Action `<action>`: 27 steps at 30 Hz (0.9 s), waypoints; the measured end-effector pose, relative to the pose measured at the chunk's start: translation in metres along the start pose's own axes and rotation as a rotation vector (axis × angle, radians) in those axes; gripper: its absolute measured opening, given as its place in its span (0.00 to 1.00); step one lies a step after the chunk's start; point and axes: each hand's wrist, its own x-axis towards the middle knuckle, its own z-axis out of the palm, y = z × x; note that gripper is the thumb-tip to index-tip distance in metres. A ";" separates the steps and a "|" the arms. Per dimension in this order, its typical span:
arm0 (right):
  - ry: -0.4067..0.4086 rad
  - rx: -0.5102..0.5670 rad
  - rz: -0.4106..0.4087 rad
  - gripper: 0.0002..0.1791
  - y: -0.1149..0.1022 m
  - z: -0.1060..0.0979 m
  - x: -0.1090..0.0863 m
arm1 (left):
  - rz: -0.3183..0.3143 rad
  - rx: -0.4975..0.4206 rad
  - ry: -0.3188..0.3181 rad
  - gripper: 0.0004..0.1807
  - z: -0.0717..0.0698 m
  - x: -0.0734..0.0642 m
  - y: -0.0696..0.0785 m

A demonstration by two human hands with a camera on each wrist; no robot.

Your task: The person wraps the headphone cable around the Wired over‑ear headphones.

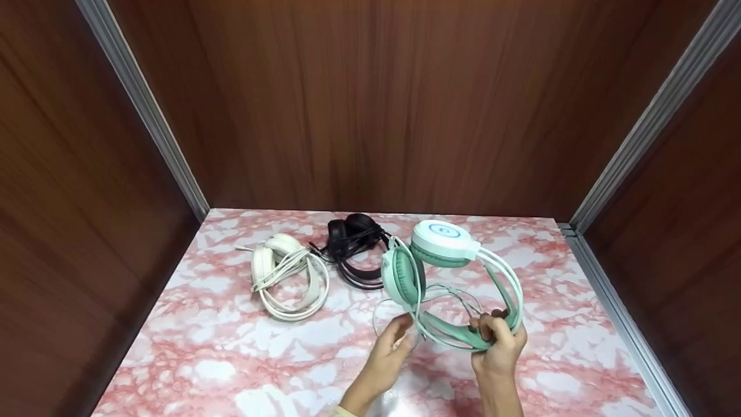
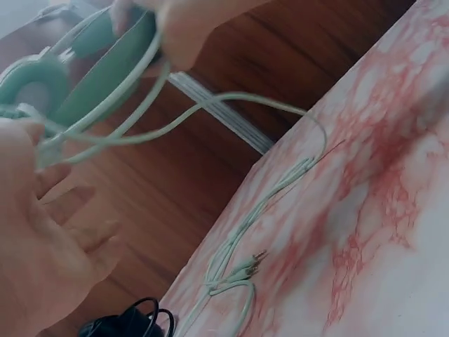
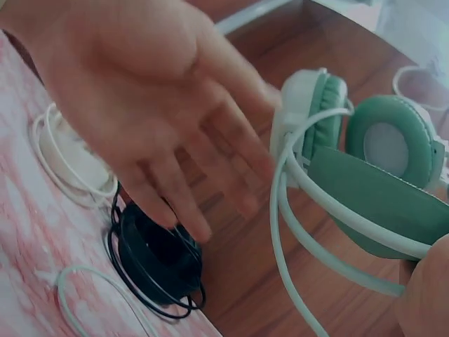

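A pair of mint-green headphones (image 1: 443, 243) is held above the table, with its ear cups away from me. My right hand (image 1: 499, 343) grips the headband, its fingers curled round the green padded strip and outer hoops. Beside the left ear cup is my left hand (image 1: 389, 354). In the right wrist view its fingers (image 3: 175, 193) are spread and relaxed, at most touching the headphones' side. The headphones' thin green cable (image 2: 256, 98) hangs down. Its tied bundle and plugs (image 2: 245, 269) lie on the table in the left wrist view.
White headphones (image 1: 264, 267) with a wrapped cable lie at the left on the pink marbled table (image 1: 217, 370). Black headphones (image 1: 337, 238) lie behind, near the middle. Brown wood-look panels (image 1: 370, 104) with grey metal corner strips (image 1: 145, 110) enclose the back and sides.
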 end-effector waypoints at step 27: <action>-0.608 0.707 0.570 0.16 -0.028 -0.011 0.018 | 0.108 -0.019 -0.181 0.10 -0.023 0.002 0.017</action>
